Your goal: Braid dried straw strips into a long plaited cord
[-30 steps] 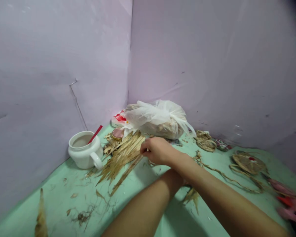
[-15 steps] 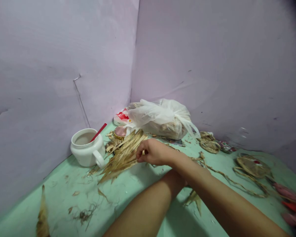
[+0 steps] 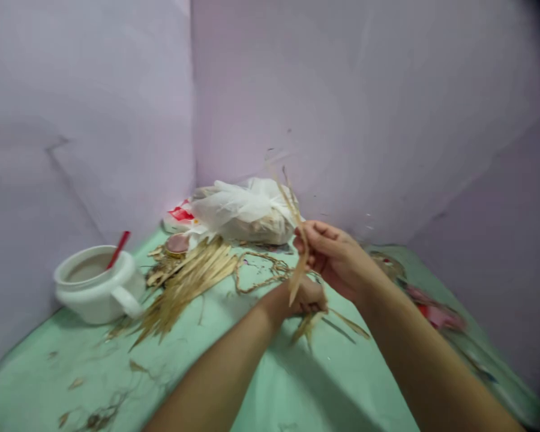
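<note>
My right hand [image 3: 335, 255] is raised, its thumb and fingers pinching a pale strip of dried plant fibre [image 3: 299, 273]. The strip's thin end points up past the fingers and its wider end hangs down. Just below and behind it, my left hand [image 3: 308, 295] is closed around the loose ends of a braided fibre cord [image 3: 256, 288]. Free leaf ends [image 3: 308, 327] stick out under that hand. A fanned pile of dried strips [image 3: 191, 285] lies on the green surface to the left of both hands.
On the left stands a white pot [image 3: 92, 288] with a red stick [image 3: 118, 249] in it. A white plastic bag [image 3: 247, 210] rests near the wall corner. A round pink-topped container [image 3: 177, 243] sits behind the strips. Blurred pink-handled items [image 3: 438, 309] lie at right.
My right hand has gone from the pile of strips to the right and up, now carrying one strip. The view has turned rightward, and my left hand now shows.
</note>
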The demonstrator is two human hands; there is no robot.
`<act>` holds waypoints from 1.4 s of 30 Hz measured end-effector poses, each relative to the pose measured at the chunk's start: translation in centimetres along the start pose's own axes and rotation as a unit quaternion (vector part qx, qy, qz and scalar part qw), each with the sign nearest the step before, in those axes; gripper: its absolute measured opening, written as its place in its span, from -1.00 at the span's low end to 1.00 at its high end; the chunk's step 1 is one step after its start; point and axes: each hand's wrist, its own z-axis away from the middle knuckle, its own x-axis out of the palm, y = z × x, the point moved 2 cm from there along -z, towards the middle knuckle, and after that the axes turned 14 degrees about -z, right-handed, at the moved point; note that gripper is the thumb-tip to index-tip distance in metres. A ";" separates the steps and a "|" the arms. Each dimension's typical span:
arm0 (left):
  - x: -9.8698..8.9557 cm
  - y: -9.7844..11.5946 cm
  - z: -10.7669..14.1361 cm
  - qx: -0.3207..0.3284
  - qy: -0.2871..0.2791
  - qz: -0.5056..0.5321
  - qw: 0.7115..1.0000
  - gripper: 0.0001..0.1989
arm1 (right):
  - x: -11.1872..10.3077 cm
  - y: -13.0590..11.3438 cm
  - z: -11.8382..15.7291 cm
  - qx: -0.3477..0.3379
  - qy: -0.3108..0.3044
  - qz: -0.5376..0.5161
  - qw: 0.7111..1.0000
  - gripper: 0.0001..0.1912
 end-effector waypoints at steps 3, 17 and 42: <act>0.2 0.0 -0.3 0.004 -0.032 -0.011 0.999 -0.72 | -4.7 -2.4 4.5 -0.041 0.135 0.121 0.982 -0.65; 0.2 0.0 -0.8 -0.045 -0.035 -0.031 0.998 -0.79 | -11.5 1.8 8.1 0.191 0.106 0.599 0.770 -0.84; 0.0 -0.3 -1.0 0.001 -0.073 0.002 0.997 -0.80 | -12.3 7.8 6.3 0.103 0.063 0.342 0.932 -0.80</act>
